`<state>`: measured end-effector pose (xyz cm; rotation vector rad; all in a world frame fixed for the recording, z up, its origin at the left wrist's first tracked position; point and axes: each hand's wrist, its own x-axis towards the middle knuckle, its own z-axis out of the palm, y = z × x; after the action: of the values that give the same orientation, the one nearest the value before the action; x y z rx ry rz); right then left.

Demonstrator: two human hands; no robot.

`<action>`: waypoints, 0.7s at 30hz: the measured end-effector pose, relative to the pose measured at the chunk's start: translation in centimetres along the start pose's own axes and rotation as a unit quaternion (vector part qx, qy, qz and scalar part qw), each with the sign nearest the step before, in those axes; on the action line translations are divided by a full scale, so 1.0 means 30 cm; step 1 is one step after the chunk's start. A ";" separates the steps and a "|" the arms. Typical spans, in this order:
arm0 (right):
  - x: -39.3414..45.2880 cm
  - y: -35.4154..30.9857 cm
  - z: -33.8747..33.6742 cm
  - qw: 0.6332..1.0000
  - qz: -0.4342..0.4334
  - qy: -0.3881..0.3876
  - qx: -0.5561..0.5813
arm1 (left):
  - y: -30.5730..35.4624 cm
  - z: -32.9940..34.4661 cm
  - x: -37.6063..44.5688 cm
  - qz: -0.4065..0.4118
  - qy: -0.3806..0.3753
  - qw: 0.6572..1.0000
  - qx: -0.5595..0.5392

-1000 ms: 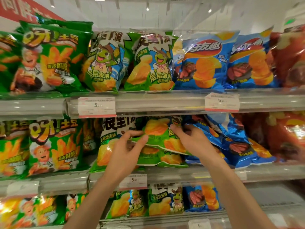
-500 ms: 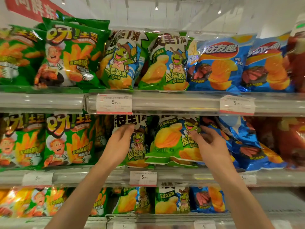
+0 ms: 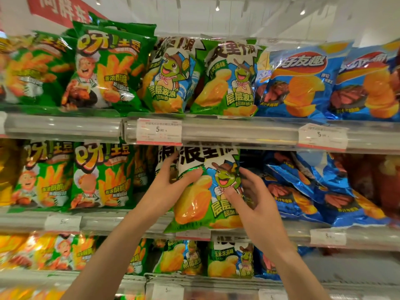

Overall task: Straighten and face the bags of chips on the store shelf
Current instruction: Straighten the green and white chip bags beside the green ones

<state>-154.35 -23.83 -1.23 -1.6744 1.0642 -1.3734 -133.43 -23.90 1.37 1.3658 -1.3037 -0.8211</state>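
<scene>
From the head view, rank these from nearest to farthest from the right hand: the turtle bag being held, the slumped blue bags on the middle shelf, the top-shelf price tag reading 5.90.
1. Turtle bag: gripped by the right hand on its right edge, with the left hand on the other side.
2. Slumped blue bags: just right, same shelf.
3. Price tag: up and left, on the rail above.

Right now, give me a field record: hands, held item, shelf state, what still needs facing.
left hand: grips the frog bag's left edge
right hand: grips its right edge
frog bag: middle shelf, upright, front facing out
blue bags: right of it, slumped and tilted, not faced
green fry bags: left of it, upright
price tag: on the upper shelf rail
</scene>
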 end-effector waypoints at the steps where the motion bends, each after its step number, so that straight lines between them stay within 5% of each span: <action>1: -0.006 -0.006 0.009 1.000 -0.001 -0.012 0.004 | -0.008 -0.011 -0.012 0.006 0.011 1.000 -0.014; 5: -0.002 -0.033 0.044 0.997 0.012 -0.073 -0.025 | -0.040 -0.069 -0.046 0.020 0.059 0.997 -0.055; 8: 0.068 -0.025 0.031 0.993 0.001 -0.034 -0.114 | -0.062 -0.114 -0.058 0.024 0.090 0.995 -0.035; 11: 0.222 0.020 0.021 0.954 0.002 -0.007 -0.300 | -0.080 -0.151 -0.057 0.030 0.119 0.992 -0.015; 14: 0.348 0.075 0.061 0.905 0.102 -0.076 -0.405 | -0.096 -0.165 -0.058 0.027 0.135 0.991 -0.005; 17: 0.408 0.132 0.101 0.900 0.171 -0.124 -0.380 | -0.102 -0.165 -0.061 0.025 0.144 0.989 0.000; 21: 0.422 0.180 0.104 0.934 0.166 -0.043 -0.313 | -0.099 -0.177 -0.054 0.038 0.145 0.989 0.012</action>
<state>-150.94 -37.53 -1.64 -1.8429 1.7661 -0.7687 -127.90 -21.55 -0.48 1.3881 -1.1319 -0.5329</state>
